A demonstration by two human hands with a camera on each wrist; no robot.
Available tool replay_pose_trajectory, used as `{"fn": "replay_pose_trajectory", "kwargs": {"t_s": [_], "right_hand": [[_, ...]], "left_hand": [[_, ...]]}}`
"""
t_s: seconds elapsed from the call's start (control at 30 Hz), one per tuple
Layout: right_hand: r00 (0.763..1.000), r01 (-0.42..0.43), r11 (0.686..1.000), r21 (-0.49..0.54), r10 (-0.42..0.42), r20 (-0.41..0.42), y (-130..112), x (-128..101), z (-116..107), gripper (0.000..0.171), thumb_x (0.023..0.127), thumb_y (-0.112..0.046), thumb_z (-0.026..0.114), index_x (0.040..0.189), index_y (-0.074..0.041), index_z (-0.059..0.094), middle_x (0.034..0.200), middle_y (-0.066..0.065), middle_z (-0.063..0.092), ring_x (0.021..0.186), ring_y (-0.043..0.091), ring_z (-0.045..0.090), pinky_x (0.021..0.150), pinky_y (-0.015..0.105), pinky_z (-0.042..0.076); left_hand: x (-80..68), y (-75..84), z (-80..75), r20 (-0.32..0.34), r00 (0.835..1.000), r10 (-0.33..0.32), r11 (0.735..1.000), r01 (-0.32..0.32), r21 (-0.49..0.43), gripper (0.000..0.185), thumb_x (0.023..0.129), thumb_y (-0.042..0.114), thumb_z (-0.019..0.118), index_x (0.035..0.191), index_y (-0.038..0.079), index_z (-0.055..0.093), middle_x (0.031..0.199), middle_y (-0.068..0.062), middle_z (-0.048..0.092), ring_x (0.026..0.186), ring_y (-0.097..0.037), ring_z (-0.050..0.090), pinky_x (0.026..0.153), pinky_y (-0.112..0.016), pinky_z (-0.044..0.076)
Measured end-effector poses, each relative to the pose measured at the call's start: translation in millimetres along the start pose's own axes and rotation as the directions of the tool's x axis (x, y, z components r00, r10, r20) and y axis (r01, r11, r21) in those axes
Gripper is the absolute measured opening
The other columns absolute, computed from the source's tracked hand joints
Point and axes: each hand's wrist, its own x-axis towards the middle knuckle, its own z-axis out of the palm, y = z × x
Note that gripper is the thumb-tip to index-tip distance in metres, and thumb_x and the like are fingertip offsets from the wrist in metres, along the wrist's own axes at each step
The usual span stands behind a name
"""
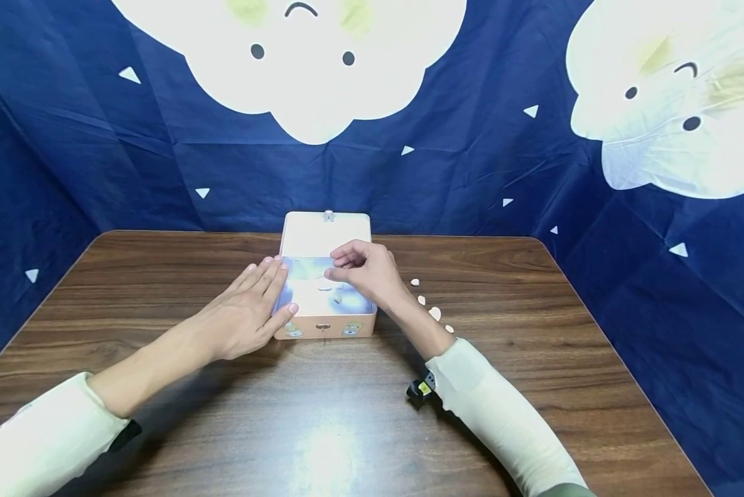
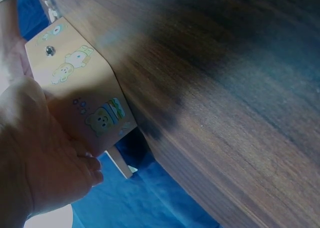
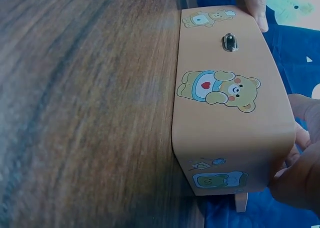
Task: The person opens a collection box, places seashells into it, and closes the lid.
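Nearest: pale sleeves on both forearms, left sleeve (image 1: pixel 55 435) and right sleeve (image 1: pixel 502 414); black fitting (image 1: pixel 418 390) with a yellow patch at the right cuff. Under them, brown wood-grain surface (image 1: pixel 223 428), glare spot near the front.

Left hand (image 1: pixel 244 319): spread flat, fingers straight, lying against the box's left side, thumb at its front left corner.

Peach box (image 1: pixel 304 326) stands mid-surface, toward the back edge, open. Front wall carries bear prints (image 3: pixel 220 91) and a metal loop (image 3: pixel 230 42). Interior bluish-white; a pale oval piece (image 1: pixel 325 288) lies inside, with a smaller mark near it, too small to identify.

Right hand (image 1: pixel 367 270): over the box's right part, fingers loosely bent, narrow gap between thumb tip and fingers.

Right of the box, four small whitish pieces (image 1: pixel 435 313) in a loose line on the surface.

Beyond: raised lid (image 1: pixel 319 235), white inside, catch (image 1: pixel 328 216) at its top edge. Farthest: navy cloth (image 1: pixel 241 166) with white clouds (image 1: pixel 310 90) and small triangles.
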Motion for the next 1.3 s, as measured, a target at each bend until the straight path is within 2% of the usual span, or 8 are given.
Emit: {"fn": "replay_pose_trajectory", "kwargs": {"t_s": [0.47,0.7,0.9,1.3], "right_hand": [[0.998,0.051,0.997,0.053,-0.049,-0.040,7,-6,-4,0.030,0.094,-0.015,0.092,0.117,0.000,0.083,0.102,0.010,0.085,0.086,0.009,0.070,0.077,0.021,0.055],[0.997,0.068,0.997,0.049,-0.066,-0.041,8,-9,-7,0.027,0.095,-0.013,0.091,0.116,0.001,0.083,0.100,0.012,0.084,0.085,0.008,0.069,0.077,0.019,0.054],[0.995,0.070,0.996,0.050,-0.066,-0.072,9,-14,-13,0.025,0.094,-0.012,0.091,0.115,-0.001,0.084,0.099,0.013,0.084,0.084,0.009,0.069,0.076,0.019,0.054],[0.994,0.066,0.995,0.076,-0.059,-0.091,10,-20,-21,0.026,0.094,-0.007,0.090,0.116,0.003,0.083,0.100,0.014,0.084,0.084,0.010,0.071,0.077,0.019,0.056]], "left_hand": [[0.4,-0.3,2.3,-0.005,1.000,0.001,1.000,-0.001,-0.002,0.081,0.123,0.050,0.035,0.176,-0.010,0.020,0.187,-0.029,0.015,0.176,-0.049,0.013,0.144,-0.066,0.014],[0.0,-0.8,1.9,-0.009,1.000,-0.003,1.000,0.003,0.001,0.081,0.122,0.049,0.036,0.176,-0.010,0.020,0.187,-0.029,0.016,0.176,-0.049,0.014,0.144,-0.066,0.014],[0.8,-1.2,0.4,-0.028,0.999,0.018,1.000,-0.018,0.003,0.080,0.122,0.048,0.037,0.175,-0.011,0.023,0.186,-0.030,0.019,0.175,-0.050,0.017,0.144,-0.067,0.016],[-0.3,-2.1,0.5,0.001,1.000,0.001,1.000,-0.001,-0.012,0.082,0.123,0.050,0.034,0.176,-0.010,0.019,0.187,-0.029,0.013,0.177,-0.049,0.011,0.144,-0.067,0.012]]}}
